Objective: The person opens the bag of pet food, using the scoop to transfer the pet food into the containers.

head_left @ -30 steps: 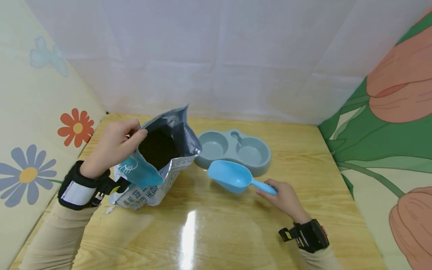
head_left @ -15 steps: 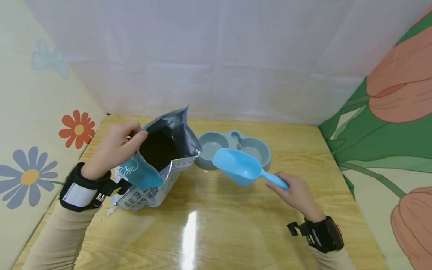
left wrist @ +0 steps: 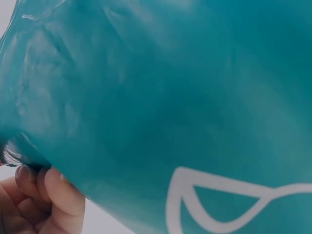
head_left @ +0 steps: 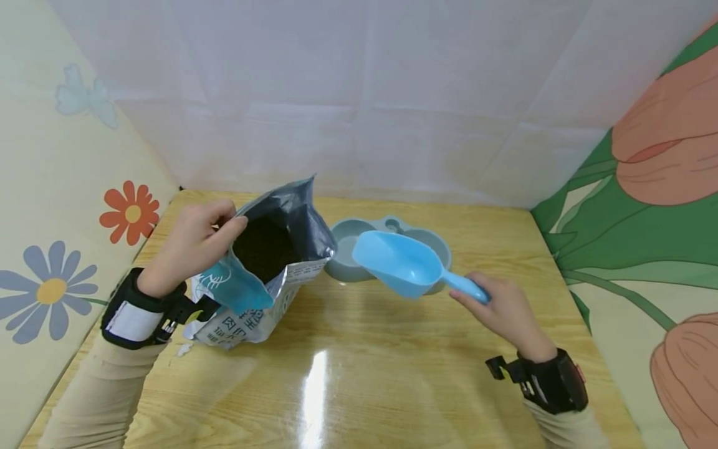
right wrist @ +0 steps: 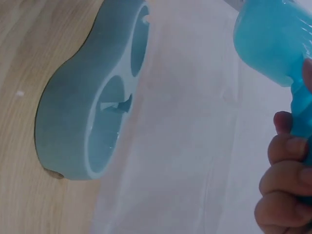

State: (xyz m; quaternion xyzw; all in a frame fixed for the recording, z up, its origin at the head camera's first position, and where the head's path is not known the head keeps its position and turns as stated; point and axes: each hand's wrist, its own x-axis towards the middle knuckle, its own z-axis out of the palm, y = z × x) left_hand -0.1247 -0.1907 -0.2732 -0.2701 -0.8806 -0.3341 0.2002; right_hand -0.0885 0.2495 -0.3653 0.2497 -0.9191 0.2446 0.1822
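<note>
My left hand [head_left: 193,240] pinches the rim of an opened foil bag [head_left: 247,305] on the left, its mouth spread and dark contents showing inside. That bag's teal side fills most of the left wrist view, with curled fingers [left wrist: 63,200] at its edge. My right hand [head_left: 507,308] grips the handle of a light-blue scoop [head_left: 401,262], held above the table and tilted. No contents show in the scoop. Behind and below it sits a grey-blue double bowl [head_left: 344,271], partly covered by the scoop in the head view; its two hollows show in the right wrist view.
The glossy wooden table [head_left: 370,374] carries a small white scrap [head_left: 184,350] beside the bag. A white cloth [head_left: 359,112] hangs at the back. Printed flower panels stand at the left [head_left: 50,187] and right [head_left: 645,249].
The right hand has carried the scoop rightward and upward in the head view, from in front of the double bowl to over it. My left hand and the bag stay nearly still.
</note>
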